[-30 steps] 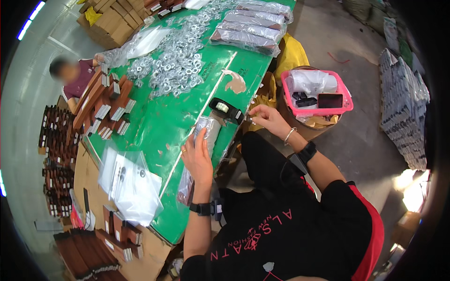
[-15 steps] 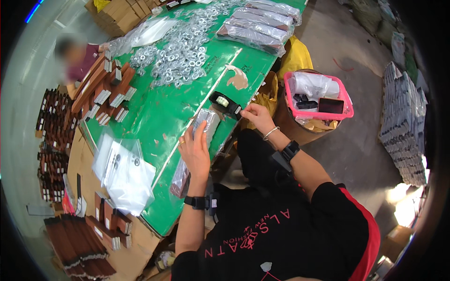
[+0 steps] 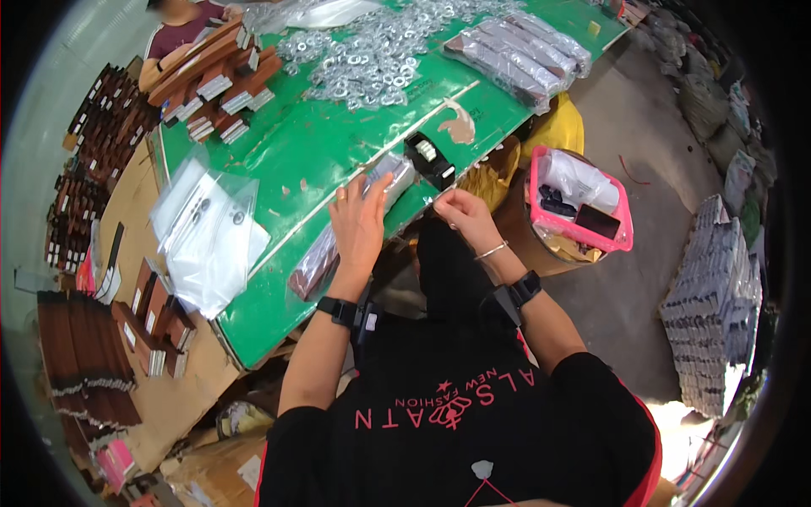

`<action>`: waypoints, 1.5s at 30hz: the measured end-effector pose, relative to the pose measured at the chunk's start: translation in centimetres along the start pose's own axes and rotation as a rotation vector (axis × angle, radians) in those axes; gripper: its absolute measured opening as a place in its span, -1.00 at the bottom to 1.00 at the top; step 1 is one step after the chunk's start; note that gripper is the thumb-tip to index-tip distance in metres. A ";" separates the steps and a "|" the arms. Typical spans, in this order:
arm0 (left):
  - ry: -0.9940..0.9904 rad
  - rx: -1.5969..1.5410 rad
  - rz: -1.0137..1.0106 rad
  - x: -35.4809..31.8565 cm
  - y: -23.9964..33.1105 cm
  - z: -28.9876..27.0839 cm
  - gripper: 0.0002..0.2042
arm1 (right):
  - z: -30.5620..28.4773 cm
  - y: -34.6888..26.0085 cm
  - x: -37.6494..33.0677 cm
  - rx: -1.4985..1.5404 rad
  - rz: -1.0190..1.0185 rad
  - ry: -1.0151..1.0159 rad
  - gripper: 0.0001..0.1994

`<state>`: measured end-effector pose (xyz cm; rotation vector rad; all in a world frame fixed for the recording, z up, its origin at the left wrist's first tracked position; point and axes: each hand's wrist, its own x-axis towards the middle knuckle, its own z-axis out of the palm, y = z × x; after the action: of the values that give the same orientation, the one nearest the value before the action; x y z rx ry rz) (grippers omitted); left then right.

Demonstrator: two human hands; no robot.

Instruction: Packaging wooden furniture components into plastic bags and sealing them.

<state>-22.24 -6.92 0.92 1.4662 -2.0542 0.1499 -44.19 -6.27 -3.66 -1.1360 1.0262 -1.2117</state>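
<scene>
My left hand [image 3: 359,226] lies over a long package wrapped in clear plastic [image 3: 317,264], fingers stretched out and resting on its top. The package lies slantwise along the near edge of the green table [image 3: 283,224]. Just beyond its far end stands a black tape dispenser [image 3: 429,160] with a pale roll in it. My right hand [image 3: 471,221] is at the table edge, near the dispenser's close end but apart from it. Its thumb and index finger are pinched together; whatever is between them is too small to make out.
Loose metal washers [image 3: 363,63] are heaped at the back, beside wrapped packages [image 3: 519,55]. Flat plastic bags [image 3: 207,245] lie left, near stacked brown bars [image 3: 224,84]. A pink basket [image 3: 623,224] stands on the right. Across the table is another person [image 3: 182,38].
My right hand has drawn back from the dispenser's end toward me, fingers still pinched. My left hand stays on the package. The whole view has shifted with my head.
</scene>
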 end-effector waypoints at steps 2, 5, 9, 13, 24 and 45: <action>0.039 0.040 0.027 0.6 0.8 0.0 -0.67 | 1.5 -2.6 2.0 0.023 -0.056 0.005 -0.85; 0.045 0.112 0.056 -0.1 1.4 1.0 -0.69 | 3.0 -4.1 5.0 0.017 -0.168 -0.030 -0.83; 0.079 0.209 0.088 -0.2 1.8 1.1 -0.64 | 4.2 -4.8 6.9 -0.176 -0.158 -0.018 -0.83; 0.050 0.242 0.100 -0.2 2.2 0.4 -0.58 | 3.9 -4.5 8.2 -0.504 -0.112 0.011 -0.74; 0.008 0.259 0.124 -0.5 2.0 1.1 -0.46 | 4.2 -6.0 7.2 -0.773 -0.066 0.014 -0.76; -0.023 -0.092 -0.038 1.2 -1.0 0.7 -0.72 | 3.0 -2.7 5.5 -0.161 0.061 -0.039 -0.74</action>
<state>-21.91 -8.57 0.75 1.4558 -2.0225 0.0238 -41.12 -11.45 -0.51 -1.2389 1.1366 -1.0703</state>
